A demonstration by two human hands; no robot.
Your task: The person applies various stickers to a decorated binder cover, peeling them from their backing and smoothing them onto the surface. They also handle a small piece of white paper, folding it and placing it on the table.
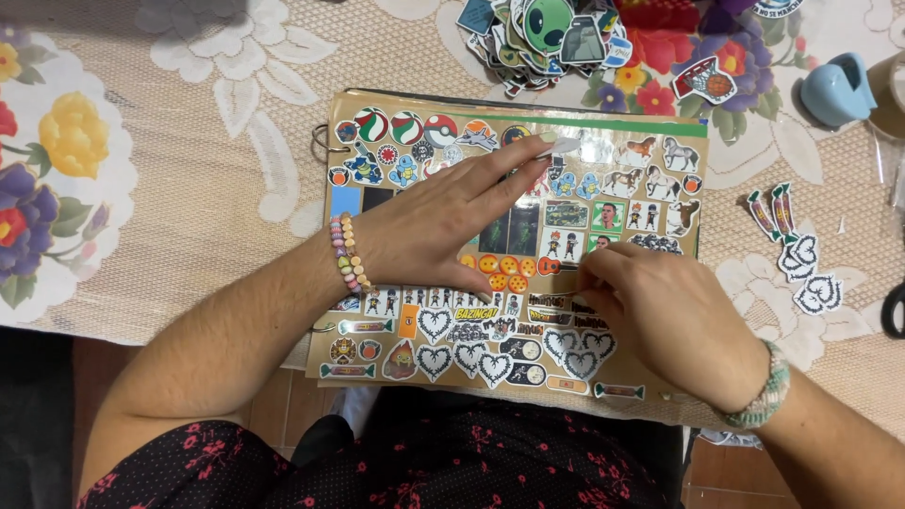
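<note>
My left hand (429,221) lies flat and spread wide on the sticker page (514,254), palm down, fingers reaching toward the upper middle, where the fingertips press a strip of clear tape (566,146). My right hand (674,316) is curled narrow, thumb and forefinger pinched together at the page's right-centre, touching a small sticker there; whether anything is actually held between them I cannot tell. The page is a brown board crowded with stickers, lying on a lace tablecloth (217,188) with printed flowers. A loose pile of stickers (547,33) sits above the page. A few cut-out heart stickers (811,278) lie just right of it. A blue tape dispenser (837,87) stands at the far right.
</note>
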